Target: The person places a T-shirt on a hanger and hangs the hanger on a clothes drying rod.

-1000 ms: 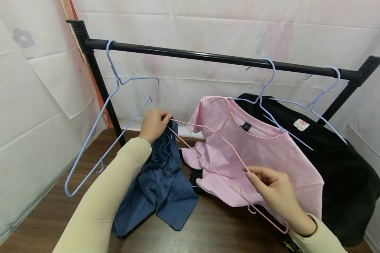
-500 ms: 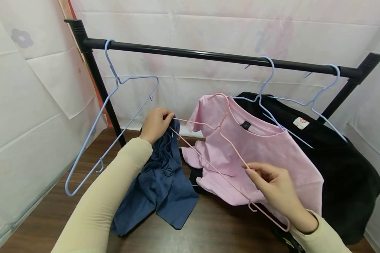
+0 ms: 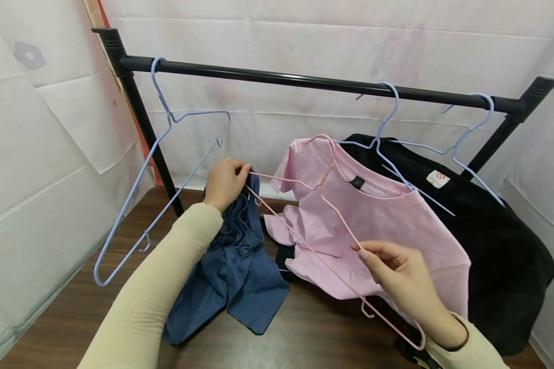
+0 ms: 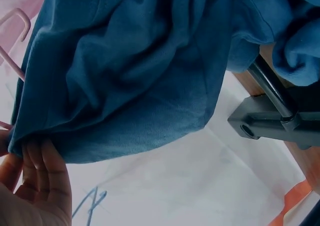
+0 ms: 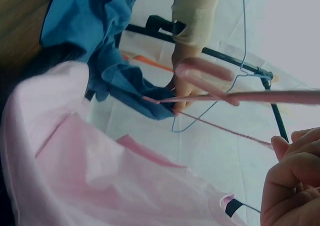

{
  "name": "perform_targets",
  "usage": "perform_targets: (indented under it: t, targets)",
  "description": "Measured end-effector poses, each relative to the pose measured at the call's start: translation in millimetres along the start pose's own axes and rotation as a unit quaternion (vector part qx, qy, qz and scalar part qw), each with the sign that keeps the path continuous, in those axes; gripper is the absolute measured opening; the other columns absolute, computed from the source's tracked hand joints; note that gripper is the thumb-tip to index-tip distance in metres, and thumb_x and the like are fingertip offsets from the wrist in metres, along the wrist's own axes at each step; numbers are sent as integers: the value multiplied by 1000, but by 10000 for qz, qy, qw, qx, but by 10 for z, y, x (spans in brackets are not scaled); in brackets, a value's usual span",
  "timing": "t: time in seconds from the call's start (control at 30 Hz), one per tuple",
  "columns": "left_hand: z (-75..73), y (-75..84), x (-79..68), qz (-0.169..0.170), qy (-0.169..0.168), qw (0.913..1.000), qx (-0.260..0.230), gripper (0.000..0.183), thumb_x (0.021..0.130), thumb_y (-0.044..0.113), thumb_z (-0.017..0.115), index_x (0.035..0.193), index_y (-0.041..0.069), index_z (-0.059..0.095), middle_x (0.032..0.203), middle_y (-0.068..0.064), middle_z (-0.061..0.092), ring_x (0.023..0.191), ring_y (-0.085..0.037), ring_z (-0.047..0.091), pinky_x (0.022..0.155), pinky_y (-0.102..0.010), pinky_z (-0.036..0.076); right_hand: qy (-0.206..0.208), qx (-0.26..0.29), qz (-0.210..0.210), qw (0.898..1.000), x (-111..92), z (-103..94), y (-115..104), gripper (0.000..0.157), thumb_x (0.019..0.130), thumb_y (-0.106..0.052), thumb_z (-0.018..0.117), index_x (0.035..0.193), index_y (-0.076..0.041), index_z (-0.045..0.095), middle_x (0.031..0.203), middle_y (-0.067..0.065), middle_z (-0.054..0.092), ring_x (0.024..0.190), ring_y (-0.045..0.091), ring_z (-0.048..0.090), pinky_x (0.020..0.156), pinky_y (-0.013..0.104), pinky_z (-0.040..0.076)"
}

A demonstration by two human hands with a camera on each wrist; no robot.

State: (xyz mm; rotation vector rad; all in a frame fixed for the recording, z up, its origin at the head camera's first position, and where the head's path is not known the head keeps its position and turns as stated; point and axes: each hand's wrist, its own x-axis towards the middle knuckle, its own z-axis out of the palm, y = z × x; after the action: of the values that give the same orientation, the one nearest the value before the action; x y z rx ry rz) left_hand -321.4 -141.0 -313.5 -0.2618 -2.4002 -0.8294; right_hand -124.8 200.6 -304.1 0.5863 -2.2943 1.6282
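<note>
My left hand (image 3: 226, 182) pinches the waistband of dark blue shorts (image 3: 228, 271), whose legs hang down to the wooden table. The left end of a pink wire hanger (image 3: 304, 248) goes in at that waistband, and its tip is hidden by cloth and fingers. In the left wrist view the fingers (image 4: 42, 181) grip the cloth edge. With thumb and fingers my right hand (image 3: 406, 279) pinches the hanger's right shoulder wire. The hanger's hook points up, in front of a pink T-shirt (image 3: 374, 225), and its free right end slants down past my right wrist.
A black rack bar (image 3: 268, 76) spans the back. On its left hangs a bare blue hanger (image 3: 140, 187). At the right, blue hangers carry the pink T-shirt and a black garment (image 3: 494, 266). White curtains (image 3: 46, 169) enclose the wooden table (image 3: 240, 351).
The pink hanger's free right end has dipped slightly, and its hook has shifted a little. Both hands keep their hold in nearly the same places.
</note>
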Motion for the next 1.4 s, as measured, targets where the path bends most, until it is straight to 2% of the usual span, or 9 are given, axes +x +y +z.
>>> perform_targets:
  t: [0.17, 0.5, 0.67, 0.93, 1.2, 1.4]
  targets:
    - [11, 46, -27, 60, 105, 9999, -26, 26, 98, 26, 60, 101, 6, 77, 93, -13, 71, 84, -27, 66, 72, -42, 52, 3, 104, 196, 9998, -16, 44, -45, 12, 93, -1, 63, 99, -2, 74, 55, -10, 44, 46, 5, 37, 38, 33, 27]
    - [0, 92, -48, 158, 125, 9997, -101, 28, 99, 27, 58, 103, 6, 77, 93, -13, 71, 81, -27, 65, 70, -42, 52, 55, 414, 120, 9991, 28, 135, -10, 12, 93, 0, 62, 99, 4, 72, 55, -9, 42, 46, 4, 35, 37, 34, 23]
    - [-13, 127, -47, 186, 114, 9996, -203, 28, 99, 28, 58, 101, 7, 76, 88, -11, 69, 75, -24, 61, 67, -37, 48, 164, 242, 50, 9996, 62, 184, 21, 12, 94, -2, 63, 99, 2, 73, 55, -8, 44, 47, 4, 37, 37, 32, 25]
    - [-44, 292, -47, 528, 138, 9973, -485, 24, 98, 23, 60, 96, 4, 75, 77, -11, 65, 67, -24, 57, 62, -33, 43, 330, 139, 261, 9990, 119, 229, 25, 12, 95, -8, 63, 98, -1, 72, 53, -8, 43, 45, 2, 36, 35, 32, 24]
    - [-46, 467, -67, 755, 144, 9952, -608, 23, 98, 24, 61, 97, 7, 76, 80, -9, 70, 66, -21, 62, 62, -33, 48, 346, 168, -6, 9993, 180, 278, 47, 11, 94, -5, 63, 97, 2, 71, 54, -9, 45, 48, 2, 38, 38, 32, 28]
    - [-80, 578, -93, 725, -22, 9936, -863, 22, 97, 23, 61, 97, 7, 76, 82, -8, 71, 68, -19, 62, 63, -32, 48, 475, 23, 12, 9989, 226, 308, 62, 10, 94, -6, 65, 94, -1, 73, 54, -8, 46, 48, 3, 39, 39, 29, 30]
